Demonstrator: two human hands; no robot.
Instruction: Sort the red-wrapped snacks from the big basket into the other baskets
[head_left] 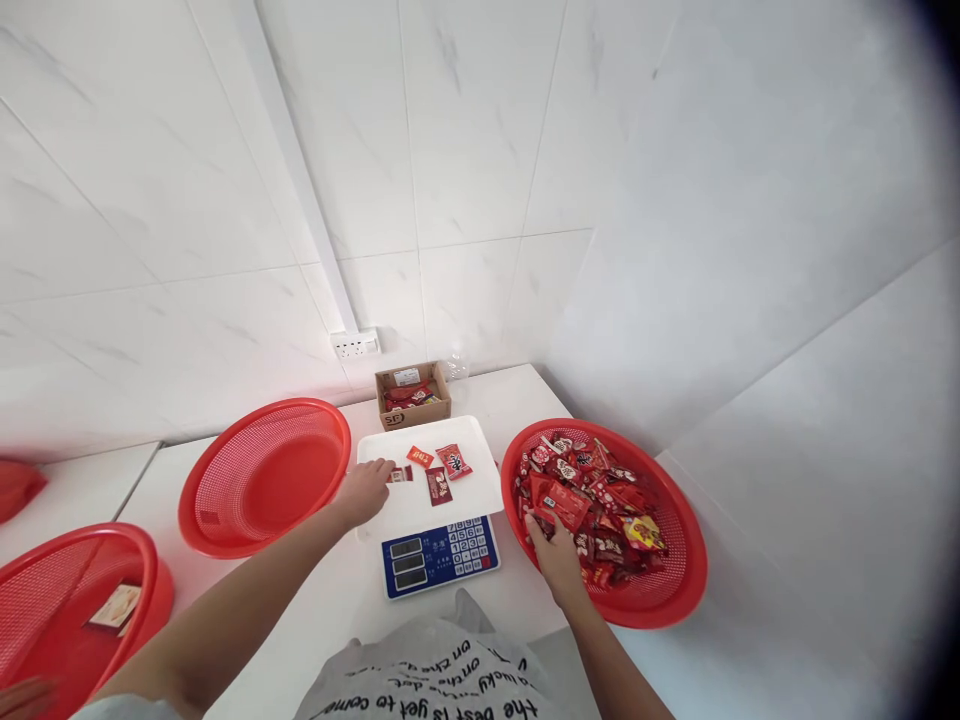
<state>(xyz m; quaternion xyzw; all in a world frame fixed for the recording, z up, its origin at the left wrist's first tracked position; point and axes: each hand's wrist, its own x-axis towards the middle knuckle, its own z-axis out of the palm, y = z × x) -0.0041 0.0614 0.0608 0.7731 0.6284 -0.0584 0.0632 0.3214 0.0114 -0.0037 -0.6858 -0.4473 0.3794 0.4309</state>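
My left hand [365,490] is over the left side of the scale's white tray [472,508], fingers closed at the end of a small dark red and white packet [400,474]. Right of it on the tray lie a small orange-red packet [421,457], a red wrapped snack [454,461] and a dark red packet [439,486]. My right hand [556,562] reaches into the full red basket [686,590], thumb and fingers at the lower edge of a flat red packet [564,504]. Mixed wrapped snacks lie around it, one of them yellow [644,533].
Below the tray is the scale's blue keypad panel [441,556]. Behind it stands a cardboard box [414,415] of packets against the wall. Left are a red basket [266,545] and another basket [146,560] holding a packet [116,607]. Another person's blurred hand [28,697] shows at lower left.
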